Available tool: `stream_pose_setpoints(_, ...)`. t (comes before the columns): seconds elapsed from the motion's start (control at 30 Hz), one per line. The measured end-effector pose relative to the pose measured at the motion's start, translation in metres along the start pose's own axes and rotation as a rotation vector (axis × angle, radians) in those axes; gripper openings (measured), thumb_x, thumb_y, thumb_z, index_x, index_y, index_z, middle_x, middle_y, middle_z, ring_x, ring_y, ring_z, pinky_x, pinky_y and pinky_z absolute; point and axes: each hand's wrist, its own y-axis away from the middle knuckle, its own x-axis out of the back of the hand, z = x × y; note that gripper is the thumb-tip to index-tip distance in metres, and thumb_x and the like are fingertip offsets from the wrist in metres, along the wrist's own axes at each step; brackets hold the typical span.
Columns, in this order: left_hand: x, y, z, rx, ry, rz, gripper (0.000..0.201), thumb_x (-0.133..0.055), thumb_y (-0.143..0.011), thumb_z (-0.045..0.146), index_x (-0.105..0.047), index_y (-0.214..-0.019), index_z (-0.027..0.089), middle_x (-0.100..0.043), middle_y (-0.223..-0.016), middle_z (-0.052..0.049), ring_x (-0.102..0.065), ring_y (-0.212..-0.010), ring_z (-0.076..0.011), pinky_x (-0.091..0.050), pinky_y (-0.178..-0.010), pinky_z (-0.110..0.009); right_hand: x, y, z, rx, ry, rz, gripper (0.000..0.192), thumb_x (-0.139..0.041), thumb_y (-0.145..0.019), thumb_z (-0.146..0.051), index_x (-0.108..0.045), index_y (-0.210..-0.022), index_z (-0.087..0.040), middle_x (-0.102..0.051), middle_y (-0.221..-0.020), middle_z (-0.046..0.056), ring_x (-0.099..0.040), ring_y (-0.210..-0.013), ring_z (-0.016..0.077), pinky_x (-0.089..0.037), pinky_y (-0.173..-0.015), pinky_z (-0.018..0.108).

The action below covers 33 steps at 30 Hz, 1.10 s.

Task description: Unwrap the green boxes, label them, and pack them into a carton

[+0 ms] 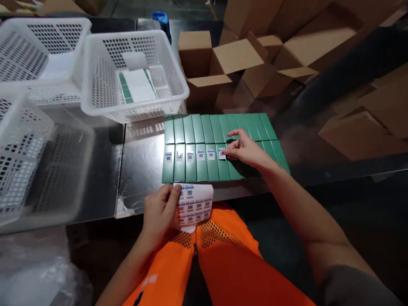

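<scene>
Two rows of slim green boxes lie side by side on a shiny metal table. Several boxes in the near row carry a small white code sticker. My right hand rests on the near row, fingertips pressing a sticker onto one box. My left hand holds a sheet of the same stickers at the table's near edge, above my orange vest.
White perforated baskets stand at the left; one basket holds green-and-white packs. Open cardboard boxes crowd the back and right. A blue tape dispenser sits behind the baskets. Clear plastic wrap lies at bottom left.
</scene>
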Motion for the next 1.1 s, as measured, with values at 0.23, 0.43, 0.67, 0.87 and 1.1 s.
stream_pose_setpoints(0.23, -0.001, -0.002, 0.000, 0.008, 0.040, -0.013, 0.045, -0.052, -0.094, 0.049, -0.054, -0.061, 0.019, -0.050, -0.050, 0.004, -0.047, -0.048, -0.0113, -0.033, -0.050, -0.023, -0.001, 0.002, -0.015, 0.095, 0.485, 0.204, 0.055, -0.086, -0.061, -0.025, -0.047, -0.101, -0.026, -0.055, -0.063, -0.004, -0.060, -0.066, 0.0230, -0.042, -0.057, 0.033)
stream_pose_setpoints(0.43, -0.002, -0.003, 0.007, -0.026, 0.112, 0.014, 0.043, -0.052, -0.094, 0.045, -0.055, -0.060, 0.019, -0.051, -0.050, 0.003, -0.047, -0.048, -0.0111, -0.034, -0.049, -0.022, -0.030, 0.050, -0.017, 0.325, 0.197, -0.102, 0.044, -0.083, -0.073, -0.044, -0.062, -0.106, -0.024, -0.067, -0.100, 0.005, -0.065, -0.082, 0.0193, -0.055, -0.073, 0.036)
stream_pose_setpoints(0.67, -0.008, -0.011, 0.011, -0.009, 0.210, -0.073, 0.030, -0.061, -0.088, 0.045, -0.068, -0.075, 0.018, -0.067, -0.066, -0.001, -0.062, -0.061, -0.0151, -0.044, -0.056, -0.022, -0.069, 0.090, -0.001, 0.257, 0.005, -0.108, 0.022, -0.078, -0.079, -0.033, -0.076, -0.098, -0.023, -0.073, -0.080, 0.001, -0.067, -0.069, 0.0159, -0.054, -0.063, 0.029)
stream_pose_setpoints(0.87, -0.013, -0.011, 0.018, 0.154, 0.395, -0.181, 0.028, -0.074, -0.079, 0.045, -0.073, -0.079, 0.016, -0.073, -0.070, -0.004, -0.065, -0.061, -0.0165, -0.051, -0.059, -0.023, -0.065, 0.094, 0.005, 0.317, -0.103, -0.084, 0.016, -0.079, -0.081, -0.032, -0.074, -0.093, -0.022, -0.073, -0.087, 0.003, -0.069, -0.077, 0.0169, -0.055, -0.070, 0.030)
stream_pose_setpoints(1.1, -0.015, -0.011, 0.014, 0.240, 0.403, -0.175, 0.038, -0.071, -0.082, 0.053, -0.073, -0.077, 0.015, -0.073, -0.067, -0.002, -0.066, -0.061, -0.0162, -0.051, -0.058, -0.022, -0.035, 0.092, 0.003, 0.683, -0.085, -0.046, 0.006, -0.077, -0.085, -0.028, -0.072, -0.081, -0.026, -0.069, -0.097, 0.002, -0.065, -0.092, 0.0172, -0.053, -0.084, 0.034)
